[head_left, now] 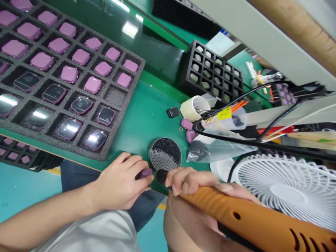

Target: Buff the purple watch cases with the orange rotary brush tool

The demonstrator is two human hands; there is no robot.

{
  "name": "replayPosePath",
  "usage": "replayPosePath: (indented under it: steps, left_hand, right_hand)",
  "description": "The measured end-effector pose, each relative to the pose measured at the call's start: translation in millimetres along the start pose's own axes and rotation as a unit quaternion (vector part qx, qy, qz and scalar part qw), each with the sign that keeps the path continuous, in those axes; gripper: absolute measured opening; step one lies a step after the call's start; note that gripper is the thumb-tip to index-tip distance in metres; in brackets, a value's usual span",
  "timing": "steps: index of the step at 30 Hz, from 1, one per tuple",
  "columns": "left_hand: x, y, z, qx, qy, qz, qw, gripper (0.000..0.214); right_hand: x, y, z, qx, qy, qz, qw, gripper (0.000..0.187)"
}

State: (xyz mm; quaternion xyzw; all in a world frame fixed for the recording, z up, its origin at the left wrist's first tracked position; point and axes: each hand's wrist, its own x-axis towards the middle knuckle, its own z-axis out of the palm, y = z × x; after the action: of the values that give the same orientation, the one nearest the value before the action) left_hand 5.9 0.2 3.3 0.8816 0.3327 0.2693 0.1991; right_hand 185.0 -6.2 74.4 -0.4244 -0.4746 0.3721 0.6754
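My left hand is closed around a small purple watch case, which the fingers partly cover. My right hand grips an orange power screwdriver near its black nose. That nose points left at the watch case; whether they touch I cannot tell. Just beyond both hands sits a round dish with a dimpled plate and many tiny black pieces, too small to name surely. To the left, a grey foam tray holds rows of watch cases, some purple side up, others with dark glossy screens up.
A white fan stands at the right. Past the dish are two loose purple cases, a small black piece, a cream cup and a clear bag. Black cables cross here. Another foam tray stands farther back.
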Motion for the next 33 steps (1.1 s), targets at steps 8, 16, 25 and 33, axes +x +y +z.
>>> replayPosePath:
  steps: [8,16,25,33]
  left_hand:
    - [-1,0,1.4,0.002,0.008,-0.002,1.000,0.022]
    - [-1,1,2.7,-0.003,0.013,-0.004,1.000,0.021]
    - [0,1,4.3,0.004,0.021,-0.008,1.000,0.021]
    - [-1,0,-2.8,-0.010,-0.012,0.008,1.000,0.026]
  right_hand:
    - [1,2,3,0.013,-0.020,-0.024,0.999,0.057]
    - [-1,-1,3,-0.013,-0.041,-0.009,0.999,0.039]
    - [0,5,-2,0.015,-0.032,-0.012,0.999,0.057]
    - [20,25,-17,0.034,0.010,-0.065,0.997,0.066]
